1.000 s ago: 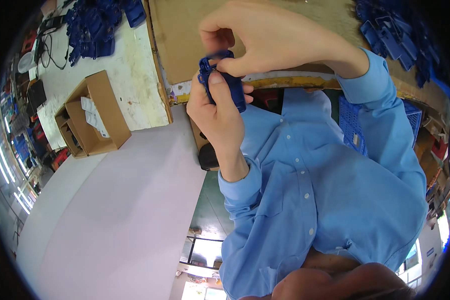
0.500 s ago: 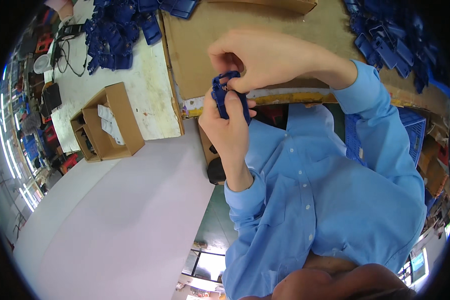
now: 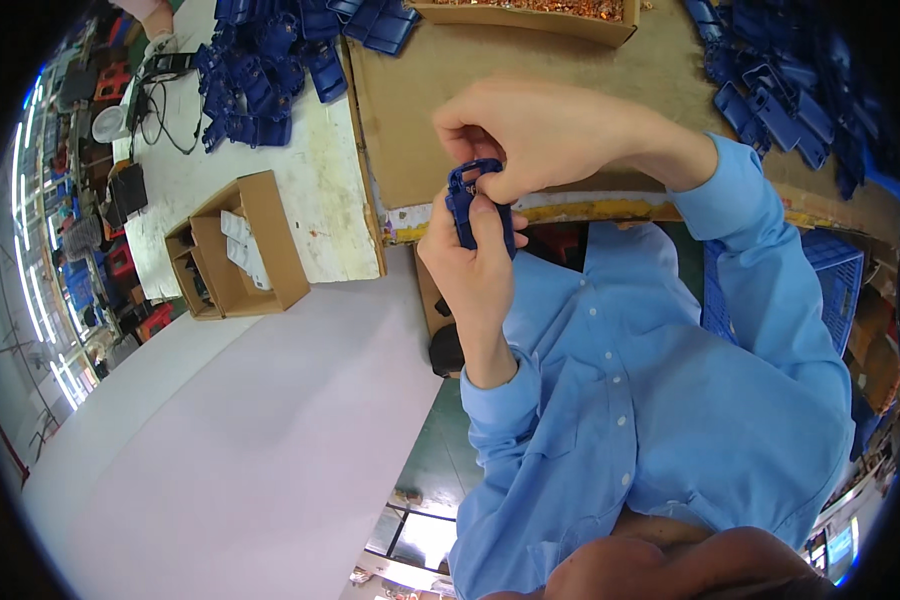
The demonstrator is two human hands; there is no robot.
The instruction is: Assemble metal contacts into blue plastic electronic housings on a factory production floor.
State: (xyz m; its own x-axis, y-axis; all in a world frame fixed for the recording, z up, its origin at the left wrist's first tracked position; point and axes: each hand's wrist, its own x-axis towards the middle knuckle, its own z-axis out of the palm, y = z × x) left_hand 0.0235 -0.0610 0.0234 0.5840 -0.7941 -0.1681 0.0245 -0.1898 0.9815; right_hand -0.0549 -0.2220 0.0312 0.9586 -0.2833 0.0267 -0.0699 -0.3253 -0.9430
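A small dark blue plastic housing (image 3: 464,212) with an opening near its top is held upright in my left hand (image 3: 470,268), fingers wrapped round it and thumb lying on its face. Tiny copper-coloured bits show inside its upper part. From the right, my right hand (image 3: 550,135) bends over the top, its thumb touching the housing by those bits. Its fingers are curled in a pinch; whatever lies between the tips is hidden. Both hands are just above the table's near edge.
Piles of blue housings lie at the far left (image 3: 255,85) and far right (image 3: 785,100). A cardboard tray (image 3: 530,17) of small copper-coloured parts stands at the back. An open cardboard box (image 3: 275,240) with white pieces sits left; a blue crate (image 3: 835,285) is at right.
The view has shifted, so the table and both hands appear a little lower and further right. The parts in the back tray now show. My grip on the housing looks much the same.
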